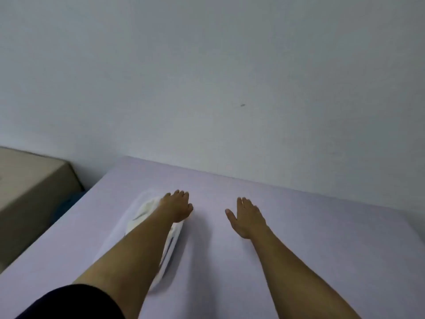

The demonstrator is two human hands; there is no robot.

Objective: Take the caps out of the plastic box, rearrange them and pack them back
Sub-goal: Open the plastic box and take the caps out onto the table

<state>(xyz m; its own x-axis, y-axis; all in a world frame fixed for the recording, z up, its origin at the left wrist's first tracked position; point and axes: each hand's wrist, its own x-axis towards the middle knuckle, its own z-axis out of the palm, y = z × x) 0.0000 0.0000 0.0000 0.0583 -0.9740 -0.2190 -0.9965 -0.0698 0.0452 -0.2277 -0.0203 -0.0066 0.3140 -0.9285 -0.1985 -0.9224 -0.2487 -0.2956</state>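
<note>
A clear plastic box (171, 247) lies lengthwise on the lilac table (322, 226), left of centre, mostly hidden under my left forearm. White caps (145, 210) show blurred inside it. My left hand (178, 206) rests over the box's far end, fingers curled down; whether it grips the box I cannot tell. Right of the box, apart from it, my right hand (247, 218) hovers flat over the bare table with its fingers spread and nothing in it.
A beige cardboard box (30, 194) stands off the table's left edge, with something blue (66, 203) below it. A pale wall (230, 77) rises right behind the table's far edge.
</note>
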